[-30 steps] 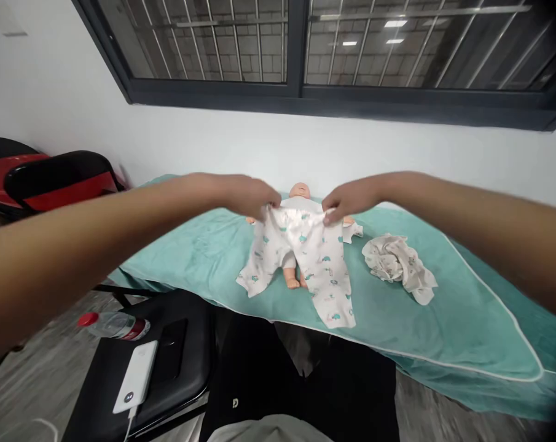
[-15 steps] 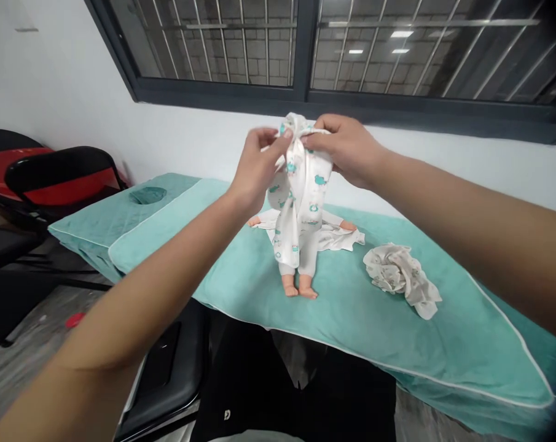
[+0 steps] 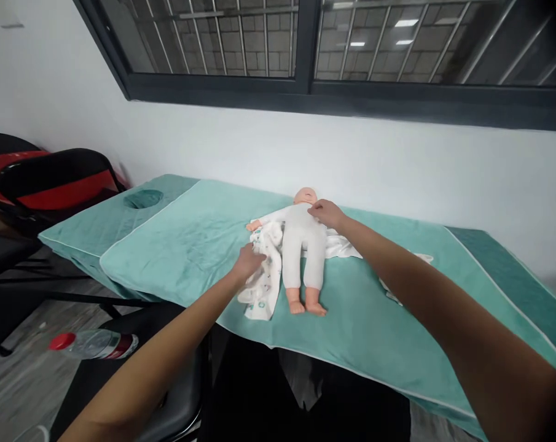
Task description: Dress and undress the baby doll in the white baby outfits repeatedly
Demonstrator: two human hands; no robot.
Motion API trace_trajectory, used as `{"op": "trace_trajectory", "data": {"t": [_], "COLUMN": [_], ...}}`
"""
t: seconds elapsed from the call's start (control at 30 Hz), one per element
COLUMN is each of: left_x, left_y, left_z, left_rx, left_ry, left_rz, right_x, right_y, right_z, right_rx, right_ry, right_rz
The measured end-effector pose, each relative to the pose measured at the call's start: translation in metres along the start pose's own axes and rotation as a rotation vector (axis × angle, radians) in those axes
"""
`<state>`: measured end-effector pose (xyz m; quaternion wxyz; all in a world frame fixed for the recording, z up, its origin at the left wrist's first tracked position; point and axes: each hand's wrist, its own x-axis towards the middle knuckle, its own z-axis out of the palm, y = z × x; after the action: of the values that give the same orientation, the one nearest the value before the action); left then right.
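Note:
A baby doll [image 3: 303,245] in a white bodysuit lies on its back on the teal bed cover [image 3: 195,233], head toward the wall. My left hand [image 3: 249,259] rests on the printed baby trousers [image 3: 265,279], which lie crumpled beside the doll's right side; its fingers are curled into the cloth. My right hand [image 3: 326,213] touches the doll's upper chest near the neck, fingers bent, and I cannot make out anything in them. An open white garment [image 3: 341,245] is spread under the doll.
Another crumpled cloth [image 3: 392,293] lies behind my right forearm, mostly hidden. A black chair seat [image 3: 176,405] stands at the bed's near edge, with a water bottle [image 3: 91,344] beside it. Red and black chairs [image 3: 51,178] stand at the left. The wall and window are behind the bed.
The trousers were held up in both hands above the doll; now they lie beside the doll under my left hand. My right hand has moved to the doll's chest.

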<state>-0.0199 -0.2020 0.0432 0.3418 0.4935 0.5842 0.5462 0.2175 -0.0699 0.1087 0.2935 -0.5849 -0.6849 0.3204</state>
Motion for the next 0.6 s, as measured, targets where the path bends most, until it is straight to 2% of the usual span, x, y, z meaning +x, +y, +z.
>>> {"op": "trace_trajectory", "data": {"t": [0.1,0.17,0.23,0.33,0.4,0.53,0.6], "left_x": [-0.006,-0.013,-0.016,-0.007,0.004,0.018,0.019], "left_y": [-0.016,-0.020,-0.024,-0.032,-0.037,-0.042,-0.042], "left_z": [0.003,0.013,0.026,0.045,0.054,0.070,0.076], "left_rx": [0.250,0.261,0.181,-0.093,-0.335,-0.751,-0.838], "left_ry": [0.062,-0.038,-0.211,-0.424,-0.520,-0.619,-0.605], "left_rz": [0.151,0.166,-0.002,-0.373,-0.547,-0.706,-0.760], "right_x": [0.028,0.050,0.071,0.099,0.114,0.135,0.141], "right_y": [0.030,0.048,0.064,0.083,0.090,0.093,0.091], "right_z": [0.002,0.003,0.001,-0.004,-0.008,-0.007,-0.002], "right_rx": [-0.058,-0.090,-0.111,-0.100,-0.007,0.303,0.376], "right_ry": [0.049,0.112,0.174,0.173,0.040,-0.424,-0.515], "right_rz": [0.068,0.126,0.184,0.250,0.295,0.359,0.368]}}
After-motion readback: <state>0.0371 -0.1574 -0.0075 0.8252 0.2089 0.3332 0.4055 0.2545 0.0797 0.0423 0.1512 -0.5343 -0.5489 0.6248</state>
